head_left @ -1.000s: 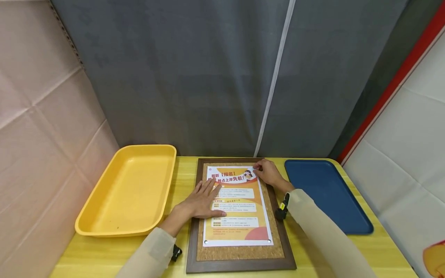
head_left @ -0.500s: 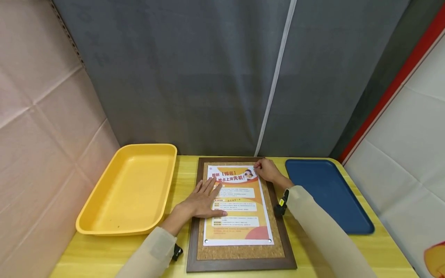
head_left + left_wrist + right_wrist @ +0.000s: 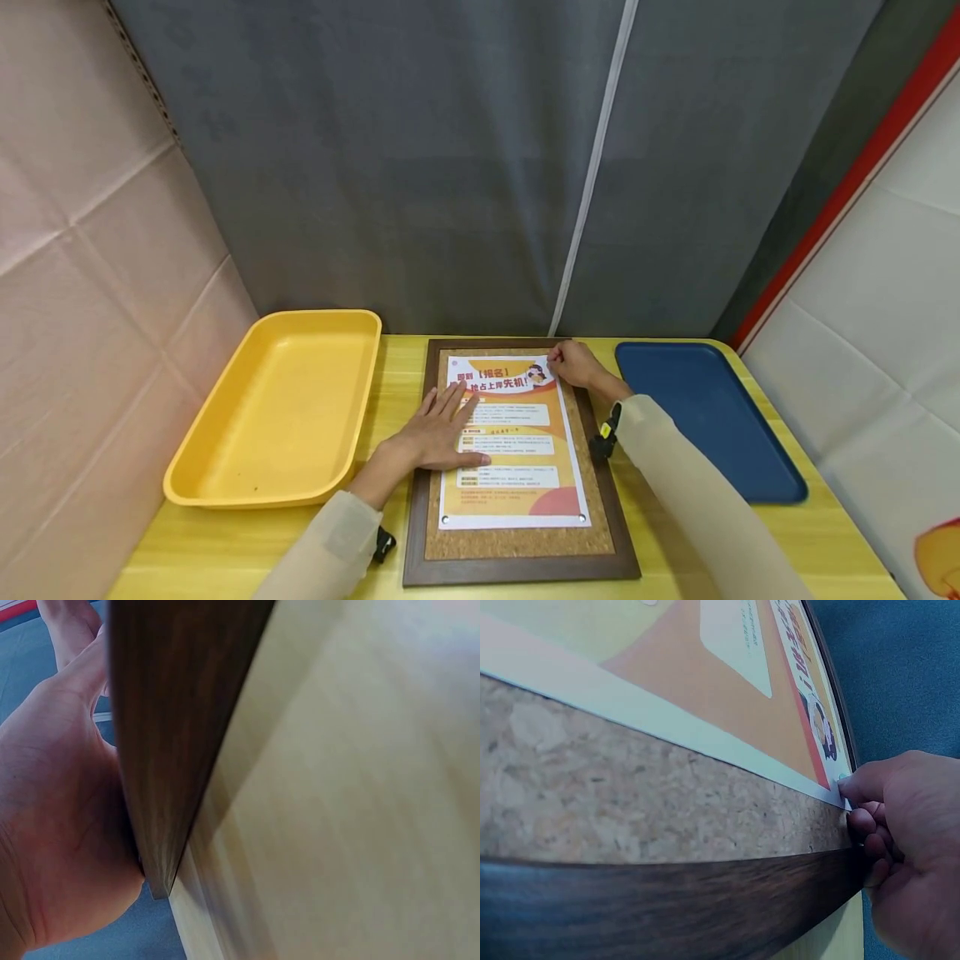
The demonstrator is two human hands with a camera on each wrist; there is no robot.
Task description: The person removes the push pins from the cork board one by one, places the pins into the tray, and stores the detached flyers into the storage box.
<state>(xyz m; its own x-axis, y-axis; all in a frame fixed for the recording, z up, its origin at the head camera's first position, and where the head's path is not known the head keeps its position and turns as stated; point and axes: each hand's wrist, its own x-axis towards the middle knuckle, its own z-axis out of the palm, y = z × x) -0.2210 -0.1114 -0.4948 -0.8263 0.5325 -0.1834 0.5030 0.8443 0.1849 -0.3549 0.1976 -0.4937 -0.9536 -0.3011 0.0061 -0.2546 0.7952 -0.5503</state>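
The work surface is a yellow table [image 3: 397, 358] with a streaked, wood-like grain. On it lies a flat, rectangular corkboard [image 3: 517, 546], its bare border coarse and speckled, enclosed by a dark brown wood-grain frame [image 3: 517, 571]. A deep, round-cornered yellow tray [image 3: 285, 400] stands to the left; a shallow, smooth blue tray [image 3: 697, 400] lies to the right. The poster [image 3: 517, 450] lies on the cork, within the frame: a white-edged rectangular sheet with an orange-yellow field, white text panels, a red headline, a cartoon figure at upper right and a pink curved area at lower right. Round silvery pins [image 3: 445, 520] sit at both lower corners. The left hand [image 3: 435, 437] rests on the sheet's left side, fingers spread, gripping nothing. The right hand [image 3: 576, 367] has curled fingers, thumb at the upper right corner; whether it pinches anything cannot be told.
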